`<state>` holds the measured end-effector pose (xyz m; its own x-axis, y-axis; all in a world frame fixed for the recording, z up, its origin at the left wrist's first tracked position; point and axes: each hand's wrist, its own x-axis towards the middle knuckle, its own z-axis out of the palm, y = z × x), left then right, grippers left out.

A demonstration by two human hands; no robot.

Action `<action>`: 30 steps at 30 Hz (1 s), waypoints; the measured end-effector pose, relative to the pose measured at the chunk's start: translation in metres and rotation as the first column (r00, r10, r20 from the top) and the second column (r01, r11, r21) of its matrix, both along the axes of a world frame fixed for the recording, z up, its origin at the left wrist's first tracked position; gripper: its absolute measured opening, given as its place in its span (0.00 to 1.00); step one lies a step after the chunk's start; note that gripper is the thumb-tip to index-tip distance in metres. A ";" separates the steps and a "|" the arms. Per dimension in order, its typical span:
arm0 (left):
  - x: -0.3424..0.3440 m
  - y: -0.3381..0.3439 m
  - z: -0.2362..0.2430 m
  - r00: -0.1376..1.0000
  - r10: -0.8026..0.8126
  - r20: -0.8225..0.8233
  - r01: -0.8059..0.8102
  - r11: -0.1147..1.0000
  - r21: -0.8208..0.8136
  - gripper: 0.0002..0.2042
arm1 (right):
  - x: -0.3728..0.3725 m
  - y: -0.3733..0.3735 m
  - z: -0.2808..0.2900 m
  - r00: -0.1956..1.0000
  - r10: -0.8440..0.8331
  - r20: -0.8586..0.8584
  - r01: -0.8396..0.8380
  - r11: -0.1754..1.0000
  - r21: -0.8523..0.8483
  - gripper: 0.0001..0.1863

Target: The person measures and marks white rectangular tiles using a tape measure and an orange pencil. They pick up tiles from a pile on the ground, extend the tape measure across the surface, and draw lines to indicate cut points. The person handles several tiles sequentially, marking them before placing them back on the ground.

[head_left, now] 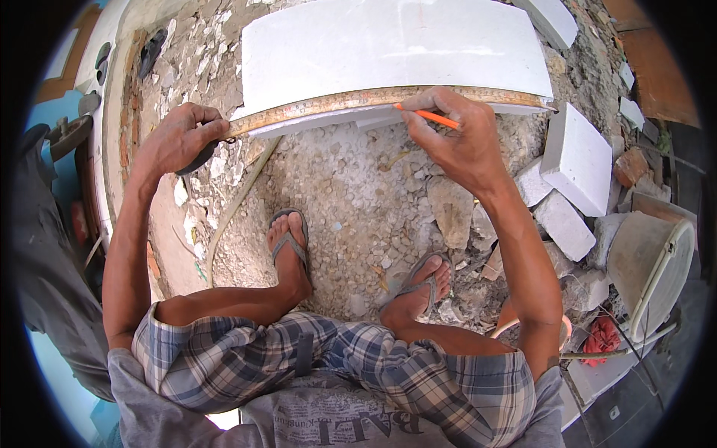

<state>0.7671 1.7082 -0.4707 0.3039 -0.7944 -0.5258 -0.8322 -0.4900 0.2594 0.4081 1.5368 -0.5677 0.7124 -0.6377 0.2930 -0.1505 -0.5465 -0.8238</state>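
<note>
A large white block (388, 45) lies across rubble in front of me. A yellow measuring tape (328, 102) runs along its near edge. My left hand (179, 138) grips the tape's dark case at the block's left corner. My right hand (455, 134) holds an orange pencil (429, 116) with its tip against the tape on the block's edge, right of the middle. My feet in grey sandals (287, 246) stand on the gravel below.
Smaller white blocks (579, 157) lie at the right among broken stones. A tilted bucket (646, 261) and a red cloth (601, 336) sit at the lower right. A brick edge and a white ledge run along the left. Loose gravel covers the ground.
</note>
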 end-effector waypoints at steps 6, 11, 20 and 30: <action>0.002 -0.004 0.003 1.000 -0.011 0.018 0.011 1.000 -0.006 0.20 | 0.002 0.002 0.000 0.999 -0.030 -0.028 0.031 0.998 0.049 0.07; 0.004 -0.001 -0.002 1.000 -0.017 0.022 0.018 1.000 -0.021 0.20 | 0.000 -0.002 0.001 0.999 -0.012 -0.034 0.014 0.998 0.059 0.08; 0.003 -0.004 0.000 1.000 0.008 0.027 -0.008 1.000 0.017 0.21 | 0.001 -0.002 0.002 0.995 -0.034 -0.090 0.041 0.996 0.080 0.08; 0.003 -0.002 -0.001 0.998 -0.025 0.051 0.026 1.000 -0.017 0.21 | -0.002 -0.004 0.010 0.996 0.003 -0.092 0.011 0.988 0.157 0.09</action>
<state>0.7706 1.7063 -0.4720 0.3099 -0.8113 -0.4957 -0.8566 -0.4644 0.2246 0.4057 1.5328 -0.5576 0.7287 -0.6737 0.1229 -0.2309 -0.4107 -0.8821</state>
